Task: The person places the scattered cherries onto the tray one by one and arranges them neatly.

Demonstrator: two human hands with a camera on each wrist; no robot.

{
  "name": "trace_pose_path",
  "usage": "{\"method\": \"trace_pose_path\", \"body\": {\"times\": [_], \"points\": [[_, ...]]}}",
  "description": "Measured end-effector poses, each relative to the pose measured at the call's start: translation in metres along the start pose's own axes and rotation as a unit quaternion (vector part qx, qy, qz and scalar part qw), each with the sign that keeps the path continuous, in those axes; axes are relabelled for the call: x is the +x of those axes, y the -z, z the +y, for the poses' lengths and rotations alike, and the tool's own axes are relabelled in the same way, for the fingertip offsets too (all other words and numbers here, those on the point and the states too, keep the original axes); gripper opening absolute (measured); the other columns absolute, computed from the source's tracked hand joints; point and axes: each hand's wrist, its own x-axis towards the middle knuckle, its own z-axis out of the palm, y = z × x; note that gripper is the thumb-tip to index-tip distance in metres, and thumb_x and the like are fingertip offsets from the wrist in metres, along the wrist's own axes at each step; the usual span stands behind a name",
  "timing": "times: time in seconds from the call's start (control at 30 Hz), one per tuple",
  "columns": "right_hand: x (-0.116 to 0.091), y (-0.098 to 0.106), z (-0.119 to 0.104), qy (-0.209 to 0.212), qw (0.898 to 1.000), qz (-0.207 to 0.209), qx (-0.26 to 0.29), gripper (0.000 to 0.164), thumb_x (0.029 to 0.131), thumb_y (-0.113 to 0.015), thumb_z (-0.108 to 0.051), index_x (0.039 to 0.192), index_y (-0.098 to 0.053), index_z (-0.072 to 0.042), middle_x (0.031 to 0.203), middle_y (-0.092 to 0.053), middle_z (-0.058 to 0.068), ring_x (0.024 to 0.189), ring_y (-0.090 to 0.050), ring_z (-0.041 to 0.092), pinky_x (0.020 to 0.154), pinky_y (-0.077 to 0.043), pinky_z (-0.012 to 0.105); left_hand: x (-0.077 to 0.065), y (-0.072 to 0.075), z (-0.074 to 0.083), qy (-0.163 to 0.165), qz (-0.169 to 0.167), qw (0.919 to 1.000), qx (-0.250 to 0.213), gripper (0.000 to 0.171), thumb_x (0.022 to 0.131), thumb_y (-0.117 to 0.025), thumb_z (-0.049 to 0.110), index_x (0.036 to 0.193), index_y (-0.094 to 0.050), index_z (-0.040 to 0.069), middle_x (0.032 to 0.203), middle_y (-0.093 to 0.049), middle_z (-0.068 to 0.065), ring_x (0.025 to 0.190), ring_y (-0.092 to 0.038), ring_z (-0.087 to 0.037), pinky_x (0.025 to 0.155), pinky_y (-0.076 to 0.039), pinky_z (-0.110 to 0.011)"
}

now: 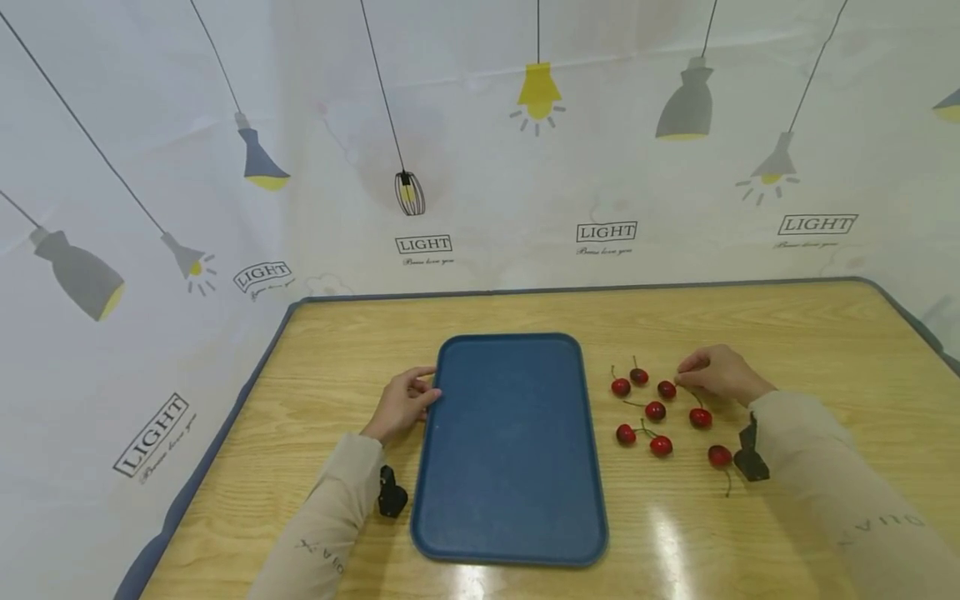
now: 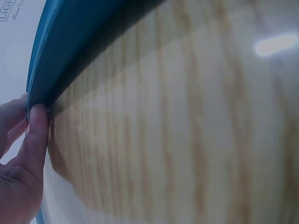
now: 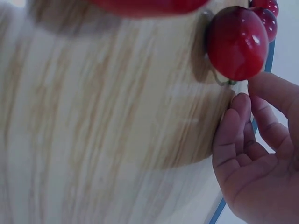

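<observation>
A dark blue tray [image 1: 513, 450] lies on the wooden table, and my left hand [image 1: 405, 404] holds its left rim. In the left wrist view, the left fingers [image 2: 37, 121] pinch the tray's edge [image 2: 60, 51]. To the right of the tray are several red cherries with stems. My right hand [image 1: 723, 373] has thumb and forefinger together right at one cherry [image 1: 667, 389], pinching it by its stem end; the stem itself is hidden by the fingertips. Below that hand lies another cherry [image 1: 701, 417], which looms large near the fingers [image 3: 229, 126] in the right wrist view.
One cherry [image 1: 719, 455] lies by the right wrist's black camera mount [image 1: 752, 454]. Two cherries sit lower, near the tray's right rim, one of them a red cherry [image 1: 661, 446]. Behind the wooden table [image 1: 360, 333] hangs a white curtain [image 1: 480, 150] printed with lamps.
</observation>
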Motion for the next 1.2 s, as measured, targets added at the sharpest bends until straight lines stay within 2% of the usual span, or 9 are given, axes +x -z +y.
{"method": "trace_pose_path", "body": {"times": [0.2,0.8,1.03,1.2], "points": [[0.0005,-0.0001,0.0018,0.003,1.000,-0.001,0.015,0.026,0.085,-0.058,-0.017,0.096,-0.058,0.007,0.090,-0.057,0.013,0.081,-0.049,0.022,0.064,-0.042,0.025,-0.0007,0.0005,-0.0008,-0.002,-0.004,1.0000,-0.001,0.043,0.085,-0.058,0.005,0.127,-0.047,0.004,0.092,-0.054,-0.015,0.065,-0.056,-0.016,0.054,-0.051,-0.030],[-0.0034,0.0015,0.0046,0.015,0.999,-0.008,0.046,0.026,0.088,-0.053,-0.018,0.099,-0.056,0.005,0.091,-0.060,0.011,0.079,-0.053,0.018,0.064,-0.047,0.028,-0.0004,-0.0001,-0.0008,0.002,0.001,1.0000,0.007,0.043,0.085,-0.058,0.005,0.126,-0.047,0.004,0.091,-0.053,-0.014,0.065,-0.055,-0.015,0.053,-0.051,-0.029],[-0.0034,0.0008,0.0049,0.018,0.998,-0.002,0.058,0.029,0.089,-0.053,-0.022,0.101,-0.055,0.005,0.097,-0.062,0.014,0.090,-0.057,0.024,0.070,-0.047,0.028,-0.0010,-0.0003,0.0002,0.005,0.003,0.9999,0.010,0.042,0.085,-0.058,0.006,0.127,-0.047,0.005,0.092,-0.053,-0.014,0.067,-0.055,-0.016,0.053,-0.051,-0.029],[-0.0033,0.0012,0.0061,0.018,0.995,-0.003,0.095,0.030,0.090,-0.052,-0.020,0.103,-0.053,0.006,0.097,-0.062,0.014,0.088,-0.060,0.020,0.072,-0.049,0.026,-0.0008,-0.0005,0.0004,0.007,0.004,0.9999,0.010,0.043,0.085,-0.058,0.006,0.127,-0.047,0.005,0.092,-0.053,-0.014,0.067,-0.055,-0.016,0.054,-0.051,-0.029]]}}
